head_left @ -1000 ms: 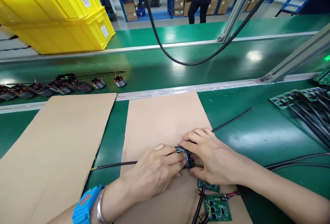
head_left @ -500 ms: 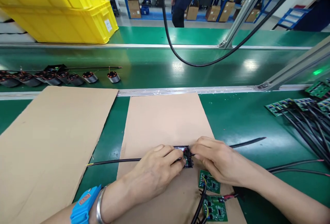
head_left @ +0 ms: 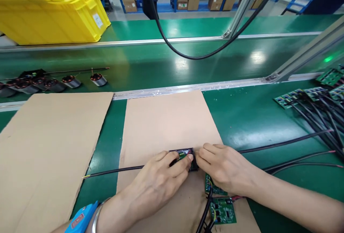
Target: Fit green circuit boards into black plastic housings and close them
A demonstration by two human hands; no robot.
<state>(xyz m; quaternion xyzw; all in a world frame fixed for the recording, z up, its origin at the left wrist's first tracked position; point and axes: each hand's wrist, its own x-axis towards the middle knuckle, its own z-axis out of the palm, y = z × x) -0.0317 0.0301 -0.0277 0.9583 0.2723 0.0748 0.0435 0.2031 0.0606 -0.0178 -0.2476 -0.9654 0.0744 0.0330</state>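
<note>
Cable (head_left: 285, 143) seemingly farther past cardboard (head_left: 163, 122) edge

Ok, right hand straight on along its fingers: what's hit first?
Likely the right end of the black case, just ahead of the right hand; the left hand lies beyond, on the case. Can't tell whether right hand and case already touch.

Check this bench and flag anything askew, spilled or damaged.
Only the left cardboard sheet stands out: its far edge laps over the metal rail, unlike the middle sheet, and its right edge looks slightly ragged. I see no spill.
</note>
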